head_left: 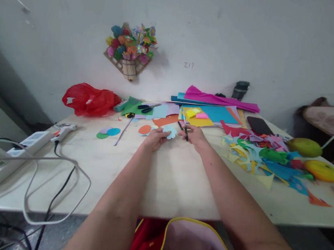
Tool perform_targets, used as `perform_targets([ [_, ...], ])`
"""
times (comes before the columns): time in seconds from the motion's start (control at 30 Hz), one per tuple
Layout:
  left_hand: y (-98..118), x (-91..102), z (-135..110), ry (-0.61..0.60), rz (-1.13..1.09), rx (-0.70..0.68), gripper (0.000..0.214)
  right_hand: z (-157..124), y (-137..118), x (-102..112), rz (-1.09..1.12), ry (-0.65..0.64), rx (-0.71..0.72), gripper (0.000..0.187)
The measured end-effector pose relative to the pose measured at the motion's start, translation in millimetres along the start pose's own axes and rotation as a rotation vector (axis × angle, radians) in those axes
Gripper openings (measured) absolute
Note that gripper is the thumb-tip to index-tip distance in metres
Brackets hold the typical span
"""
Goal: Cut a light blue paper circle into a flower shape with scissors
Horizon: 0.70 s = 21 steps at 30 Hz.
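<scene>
My left hand (155, 138) is closed in a pinch on a light blue paper flower (170, 131) with a scalloped edge, held just over the table. In my right hand (197, 136) are scissors with black handles (186, 134); the slim blades seem to point away from me, up and to the left. The scissors are close beside the flower, and I cannot tell whether they touch it. Left of my left hand lie an orange paper circle (145, 129) and a blue paper circle (113, 132) that overlaps green and lilac ones.
Coloured paper sheets (222, 114) and another pair of scissors (147, 108) lie at the back. Paper scraps (262, 155), a phone (259, 126) and mangoes (322, 170) are at right. A red plastic bag (91, 100), glue gun (64, 131) and power strip (32, 143) with loose cables stand left.
</scene>
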<state>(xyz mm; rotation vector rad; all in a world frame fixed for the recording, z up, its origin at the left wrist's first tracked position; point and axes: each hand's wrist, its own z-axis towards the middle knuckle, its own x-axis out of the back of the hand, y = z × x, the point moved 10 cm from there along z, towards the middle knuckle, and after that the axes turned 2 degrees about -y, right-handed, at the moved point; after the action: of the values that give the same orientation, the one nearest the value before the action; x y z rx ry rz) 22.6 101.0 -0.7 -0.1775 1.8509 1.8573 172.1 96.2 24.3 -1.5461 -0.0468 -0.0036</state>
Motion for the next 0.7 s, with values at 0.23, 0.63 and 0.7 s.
perform_targets([
  [0.23, 0, -5.8, -2, -0.019, 0.069, -0.005, 0.016, 2, 0, -13, -0.013, -0.002, 0.043, 0.033],
  [0.63, 6, -15.4, -9, -0.065, 0.100, -0.060, 0.021, -1, -1, -18, 0.085, 0.015, 0.051, 0.034],
  [0.7, 6, -15.6, -9, -0.067, 0.084, -0.061, 0.021, -2, 0, -18, 0.104, 0.008, 0.034, 0.034],
])
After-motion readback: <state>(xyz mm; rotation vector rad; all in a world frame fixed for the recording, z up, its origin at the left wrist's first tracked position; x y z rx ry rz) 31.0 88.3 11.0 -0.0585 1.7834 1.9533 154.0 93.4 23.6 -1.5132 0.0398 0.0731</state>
